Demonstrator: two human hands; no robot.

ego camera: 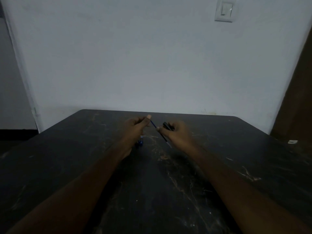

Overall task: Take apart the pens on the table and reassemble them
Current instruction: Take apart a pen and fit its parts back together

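Refill [154, 124], thin and blue, spans the gap between both hands above the middle of the desk [219, 166], nearer its far edge. The left hand [135, 127] pinches its upper end between thumb and forefinger, other fingers curled in. The right hand [175, 132] is closed around a black barrel piece [168, 126] and also grips the refill lower down; the pale tip [168, 144] sticks out below it toward the near edge. Small blue parts [140, 143], too dim to identify, lie on the desk just under the left wrist.

The step looks like drawing the refill free of, or feeding it into, the barrel; which one I cannot tell. Either way it goes best with the refill kept in line with the barrel's bore, pulled or pushed straight without bending, with a light pinch close to the opening. Loose parts should stay together near the left wrist so nothing rolls away. The light is poor, so feel matters more than sight.
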